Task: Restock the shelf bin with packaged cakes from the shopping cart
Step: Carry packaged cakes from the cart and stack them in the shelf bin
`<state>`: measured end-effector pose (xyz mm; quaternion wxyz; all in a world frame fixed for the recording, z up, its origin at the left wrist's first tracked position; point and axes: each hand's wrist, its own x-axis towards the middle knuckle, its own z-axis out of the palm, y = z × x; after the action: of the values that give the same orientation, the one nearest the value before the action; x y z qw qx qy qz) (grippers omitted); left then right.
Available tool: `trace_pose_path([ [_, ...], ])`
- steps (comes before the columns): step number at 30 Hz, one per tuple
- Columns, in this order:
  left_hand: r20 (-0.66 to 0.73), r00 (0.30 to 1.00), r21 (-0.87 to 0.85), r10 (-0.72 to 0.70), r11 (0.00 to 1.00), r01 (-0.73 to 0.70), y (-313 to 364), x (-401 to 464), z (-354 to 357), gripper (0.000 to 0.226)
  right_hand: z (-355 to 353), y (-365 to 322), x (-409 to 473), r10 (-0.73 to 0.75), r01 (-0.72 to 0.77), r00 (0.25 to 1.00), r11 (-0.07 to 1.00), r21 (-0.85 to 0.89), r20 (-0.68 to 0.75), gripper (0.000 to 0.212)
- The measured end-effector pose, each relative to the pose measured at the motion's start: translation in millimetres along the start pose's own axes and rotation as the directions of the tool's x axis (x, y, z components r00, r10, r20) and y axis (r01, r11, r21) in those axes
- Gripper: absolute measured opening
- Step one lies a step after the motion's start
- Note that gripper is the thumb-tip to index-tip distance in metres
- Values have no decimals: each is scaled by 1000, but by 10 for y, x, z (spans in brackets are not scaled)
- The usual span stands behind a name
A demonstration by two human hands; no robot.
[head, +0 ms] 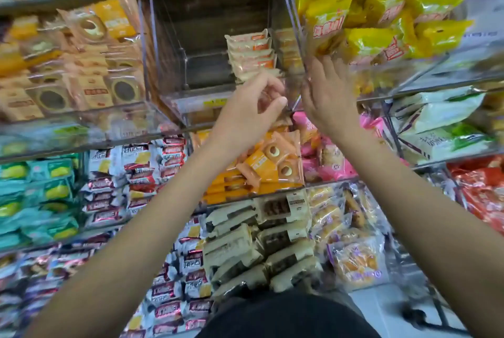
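Both arms are raised to the clear acrylic shelf bin [174, 97] at the centre of the rack. A short stack of beige-and-orange film-wrapped cake packets [251, 51] stands against the bin's right wall; the left portion of the bin is bare down to its floor, so restocking is judged far from complete.

The left hand [253, 111] is at the bin's front lip, fingers and thumb curled and pinching one small packaged cake [268, 97], the wrapper partly hidden behind the fingers. The right hand [327, 97] is held with straight fingers, flat against the transparent divider wall at the bin's right side, gripping nothing. The shopping cart is not visible in this view.

Handling assessment: the packets appear light, with soft contents under thin glossy film. The film is likely slippery and the cake easily crushed, so a firm squeeze across the middle is inadvisable. Judged best hold: a light pinch at the crimped end seams or across the short edges, placing each packet flat on, or beside, the existing stack so the pile does not topple toward the open front
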<state>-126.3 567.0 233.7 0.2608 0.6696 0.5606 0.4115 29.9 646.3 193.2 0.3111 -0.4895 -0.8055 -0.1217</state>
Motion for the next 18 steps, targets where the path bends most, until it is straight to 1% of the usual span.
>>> trace_pose_path([
  [2,28,996,-114,-82,990,84,-15,-510,165,11,-113,-45,-338,10,-7,999,997,75,-32,34],
  [3,53,988,-168,-148,973,155,-68,-760,266,13,-181,-62,-599,22,-19,999,991,133,-25,34],
  [4,98,969,-207,-227,948,243,-148,-999,375,14,-261,-72,-902,52,-54,999,978,201,14,33],
  [5,175,934,-207,-311,916,344,-250,-1230,496,14,-356,-76,-1240,105,-126,990,956,263,93,31],
  [6,279,881,-159,-383,886,436,-356,-1448,621,13,-462,-76,-1589,176,-232,964,922,310,199,29],
  [7,389,809,-79,-441,859,506,-464,-1648,750,12,-577,-70,-1931,262,-364,913,869,335,312,27],
  [8,481,731,9,-484,836,548,-569,-1838,880,10,-684,-62,-2268,352,-502,838,797,335,417,25],
  [9,544,666,92,-510,826,557,-657,-2019,1002,8,-788,-50,-2601,432,-627,743,718,304,512,24],
  [10,587,618,168,-523,825,539,-721,-2183,1118,6,-885,-33,-2920,493,-729,632,640,243,597,24],
  [12,659,545,286,-518,843,456,-785,-2436,1341,11,-1065,26,-3497,558,-861,382,503,66,737,24],
  [13,696,510,319,-506,854,412,-777,-2538,1446,12,-1168,61,-3767,570,-887,271,461,-29,776,24],
  [14,735,470,338,-489,865,371,-740,-2615,1553,11,-1271,106,-4019,578,-893,198,438,-97,791,23],
  [16,806,386,373,-448,892,256,-629,-2695,1791,9,-1492,223,-4444,607,-906,109,387,-173,787,19],
  [18,844,331,394,-423,906,153,-477,-2691,2061,13,-1713,345,-4777,642,-928,26,300,-220,766,16],
])
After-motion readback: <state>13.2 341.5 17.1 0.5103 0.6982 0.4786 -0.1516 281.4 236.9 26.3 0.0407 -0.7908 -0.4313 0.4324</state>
